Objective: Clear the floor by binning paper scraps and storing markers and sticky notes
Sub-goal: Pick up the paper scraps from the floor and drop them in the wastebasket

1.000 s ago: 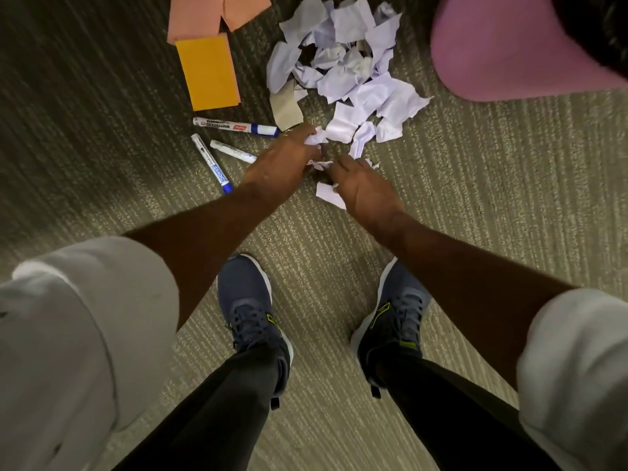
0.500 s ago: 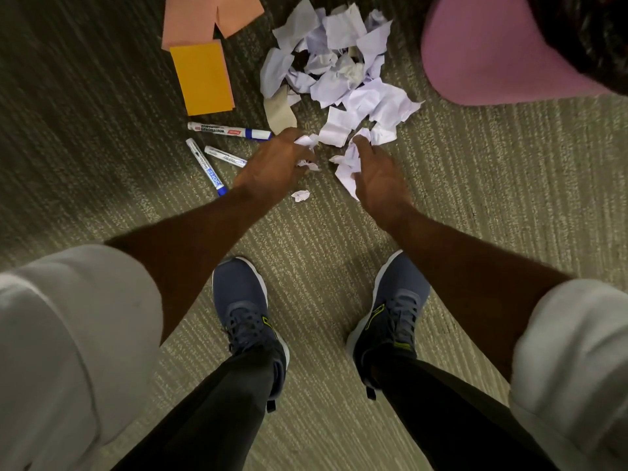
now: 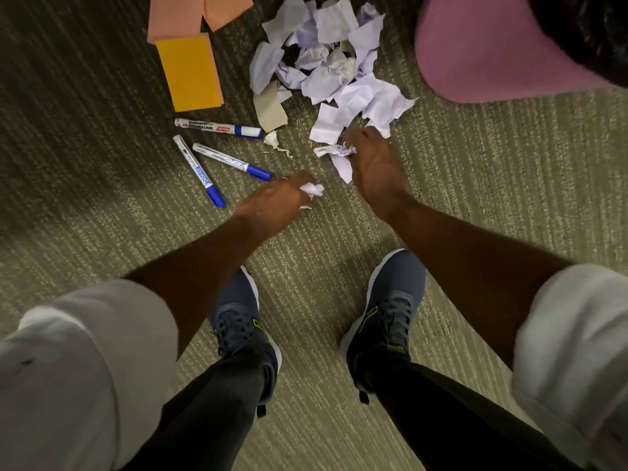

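A heap of torn white paper scraps (image 3: 326, 62) lies on the carpet ahead of me. My left hand (image 3: 275, 205) is closed around a small crumpled scrap (image 3: 312, 189), pulled back from the heap. My right hand (image 3: 375, 164) grips a bunch of scraps (image 3: 336, 154) at the heap's near edge. Three blue-capped whiteboard markers (image 3: 217, 127) (image 3: 198, 169) (image 3: 232, 161) lie left of the heap. An orange sticky-note pad (image 3: 190, 73) and pink sticky notes (image 3: 197, 11) lie beyond the markers.
A pink bin (image 3: 492, 52) with a dark liner stands at the upper right, just beyond the heap. A tan paper strip (image 3: 270, 108) and small crumbs (image 3: 272, 139) lie between markers and heap. My two shoes (image 3: 238, 321) (image 3: 387, 314) stand on striped carpet below.
My left hand has drawn back toward me with a small scrap. My right hand has gathered scraps at the heap's near edge. The markers are now uncovered.
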{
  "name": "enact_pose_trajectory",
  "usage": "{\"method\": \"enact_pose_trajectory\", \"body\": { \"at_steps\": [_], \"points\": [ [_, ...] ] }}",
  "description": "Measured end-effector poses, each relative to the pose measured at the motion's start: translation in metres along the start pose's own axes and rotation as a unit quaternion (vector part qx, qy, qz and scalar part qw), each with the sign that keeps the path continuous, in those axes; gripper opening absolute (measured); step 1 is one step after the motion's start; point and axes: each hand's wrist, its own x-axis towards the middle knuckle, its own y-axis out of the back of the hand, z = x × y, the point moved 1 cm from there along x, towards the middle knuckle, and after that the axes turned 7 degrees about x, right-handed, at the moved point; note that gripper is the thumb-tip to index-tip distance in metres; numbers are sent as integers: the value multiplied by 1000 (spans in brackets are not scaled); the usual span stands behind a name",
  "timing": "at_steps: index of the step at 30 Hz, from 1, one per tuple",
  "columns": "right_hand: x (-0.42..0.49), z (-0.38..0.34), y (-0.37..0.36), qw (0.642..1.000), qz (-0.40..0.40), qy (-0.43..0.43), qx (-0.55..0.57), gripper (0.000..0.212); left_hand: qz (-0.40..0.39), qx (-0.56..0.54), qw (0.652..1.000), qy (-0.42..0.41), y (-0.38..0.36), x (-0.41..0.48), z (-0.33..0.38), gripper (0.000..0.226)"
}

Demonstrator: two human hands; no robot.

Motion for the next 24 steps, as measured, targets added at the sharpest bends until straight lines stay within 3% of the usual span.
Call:
{"method": "enact_pose_trajectory", "body": {
  "at_steps": [11,20,24],
  "points": [
    [-39,-32,73,999,19,3,48,25,139,-34,990,13,46,-53,3,31],
    [-73,-87,182,999,20,8,39,31,212,-88,973,19,145,-113,65,24],
    [-81,-97,232,997,47,-32,54,34,234,-118,965,16,193,-124,102,23]
  ]
}}
